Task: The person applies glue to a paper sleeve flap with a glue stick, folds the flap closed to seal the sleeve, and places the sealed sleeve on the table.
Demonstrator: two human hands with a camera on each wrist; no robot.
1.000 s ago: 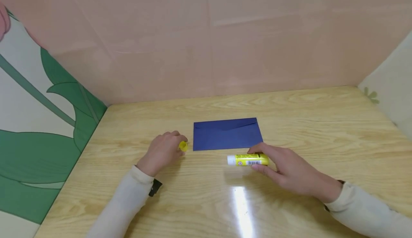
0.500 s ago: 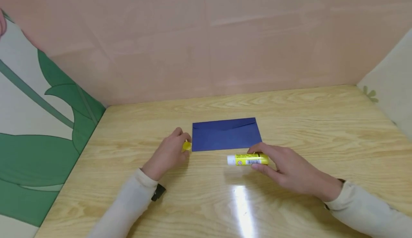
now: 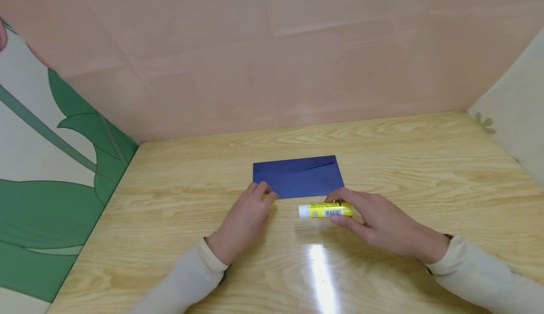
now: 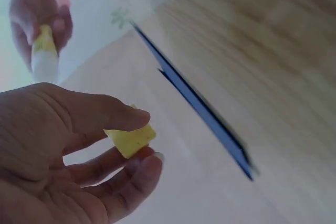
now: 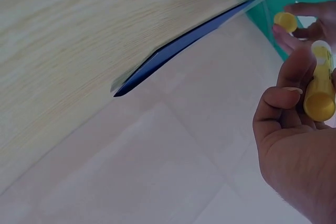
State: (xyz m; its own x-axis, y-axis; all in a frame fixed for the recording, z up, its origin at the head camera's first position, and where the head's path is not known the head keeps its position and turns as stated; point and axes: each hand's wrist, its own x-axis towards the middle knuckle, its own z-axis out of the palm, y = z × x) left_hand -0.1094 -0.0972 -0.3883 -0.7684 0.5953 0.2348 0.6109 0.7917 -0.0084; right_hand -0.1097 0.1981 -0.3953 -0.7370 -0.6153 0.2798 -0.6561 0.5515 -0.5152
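Observation:
My right hand point(image 3: 378, 219) holds a yellow glue stick point(image 3: 318, 210) between thumb and fingers, its white end pointing left. In my left hand point(image 3: 246, 217) is a small yellow cap point(image 4: 131, 139), pinched by thumb and fingertips as the left wrist view shows; in the head view the fingers hide most of it. The left fingertips overlap the lower left corner of a dark blue envelope point(image 3: 297, 178), which lies on the table with its flap side up. The glue stick is just in front of the envelope's near right corner.
The wood-grain table point(image 3: 178, 172) reaches back to a pinkish wall covering point(image 3: 204, 68). A panel with green leaves point(image 3: 46, 215) borders the left side, and a pale panel point(image 3: 518, 97) stands at the right. Light reflects off the tabletop near the front.
My left hand has moved right with the yellow cap, from beside the envelope to its lower left corner, and has turned. The right hand and glue stick have stayed nearly still.

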